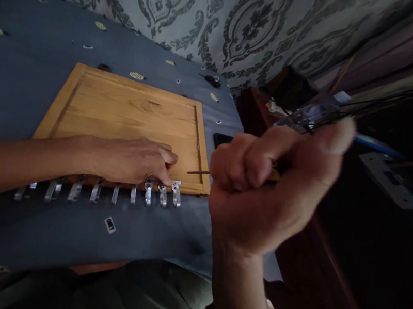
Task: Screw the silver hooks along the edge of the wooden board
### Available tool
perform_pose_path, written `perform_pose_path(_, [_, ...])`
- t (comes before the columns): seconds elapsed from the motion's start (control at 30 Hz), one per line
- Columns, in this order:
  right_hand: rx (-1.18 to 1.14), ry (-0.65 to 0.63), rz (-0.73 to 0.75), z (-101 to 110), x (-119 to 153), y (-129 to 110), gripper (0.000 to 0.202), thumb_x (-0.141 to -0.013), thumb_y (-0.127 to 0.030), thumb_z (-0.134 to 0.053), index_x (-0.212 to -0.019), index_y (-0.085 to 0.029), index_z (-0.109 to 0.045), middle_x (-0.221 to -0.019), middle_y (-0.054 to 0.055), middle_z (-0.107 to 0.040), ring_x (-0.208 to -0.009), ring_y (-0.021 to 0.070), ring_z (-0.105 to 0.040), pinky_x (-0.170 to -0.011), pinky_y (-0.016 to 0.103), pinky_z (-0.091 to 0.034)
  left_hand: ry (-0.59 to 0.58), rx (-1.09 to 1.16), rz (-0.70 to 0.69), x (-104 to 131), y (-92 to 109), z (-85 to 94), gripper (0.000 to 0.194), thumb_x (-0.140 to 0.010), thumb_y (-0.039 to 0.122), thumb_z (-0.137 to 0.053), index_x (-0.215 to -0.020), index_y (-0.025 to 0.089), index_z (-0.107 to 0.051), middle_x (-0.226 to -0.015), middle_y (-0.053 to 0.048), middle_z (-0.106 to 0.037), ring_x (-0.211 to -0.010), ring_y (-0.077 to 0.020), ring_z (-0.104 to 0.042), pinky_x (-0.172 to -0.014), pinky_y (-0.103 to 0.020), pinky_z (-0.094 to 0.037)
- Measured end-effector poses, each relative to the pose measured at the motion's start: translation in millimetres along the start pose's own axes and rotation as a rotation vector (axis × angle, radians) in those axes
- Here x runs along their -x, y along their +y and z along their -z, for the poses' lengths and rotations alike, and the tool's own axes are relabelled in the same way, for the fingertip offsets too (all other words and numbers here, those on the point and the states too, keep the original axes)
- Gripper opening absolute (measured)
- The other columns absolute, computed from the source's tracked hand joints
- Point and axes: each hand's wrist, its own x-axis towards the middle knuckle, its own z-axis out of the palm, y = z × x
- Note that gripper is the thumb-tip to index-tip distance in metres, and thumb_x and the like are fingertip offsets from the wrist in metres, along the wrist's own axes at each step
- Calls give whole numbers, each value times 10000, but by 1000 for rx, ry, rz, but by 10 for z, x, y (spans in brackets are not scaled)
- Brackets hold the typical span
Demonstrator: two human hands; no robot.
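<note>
A light-brown wooden panel (131, 106) with a raised frame lies on the blue-grey cloth. Along its near edge sits a row of bent silver metal hooks (148, 195). My left hand (135, 159) rests on the panel, its fingers apart. One fingertip touches the flat plate of a hook (175, 194) near the right corner. My right hand (267, 169) is a fist in the air, right of the panel, wrapped around a screwdriver (199, 172). Its thin shaft points left over the panel's corner, the tip clear of the hooks. Most of the yellow handle is hidden by my fingers.
Patterned grey fabric (252, 15) hangs behind the cloth-covered surface (7, 76). A small black item with a ring (213, 80) lies near the back. To the right are a clear plastic bottle (315, 109) and a dark wooden edge (250, 112). A dark flat object (221, 139) lies beside the panel.
</note>
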Motion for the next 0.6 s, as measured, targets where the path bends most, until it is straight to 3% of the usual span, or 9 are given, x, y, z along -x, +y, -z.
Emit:
perform_pose_path(0.2, [-54, -47, -62, 116, -11, 12, 768, -1032, -553, -724, -478, -234, -299, -468, -80, -118, -378, 70, -180, -364, 257, -188, -80, 71, 13, 11, -46, -18, 405, -902, -54, -538, -969, 236, -812, -960, -32, -655, -953, -183, -623, -780, -302, -423])
perform_pose_path(0.43, [-54, 3, -109, 303, 54, 173, 750, -973, -585, -776, -494, -230, -323, -458, -96, -194, -382, 42, -131, -347, 211, -173, -78, 63, 19, 14, -69, -42, 496, -899, -54, -502, -1070, 260, -845, -955, -39, -678, -981, -193, -644, -821, -307, -455])
perform_pose_path(0.6, [-42, 46, -148, 403, 85, 193, 768, -951, -646, -789, -499, -231, -327, -454, -97, -218, -376, 42, -138, -347, 214, -163, -32, 134, 35, 55, -85, -13, 456, -952, -17, -498, -1098, 255, -833, -1070, -34, -748, -1012, -176, -687, -871, -289, -498])
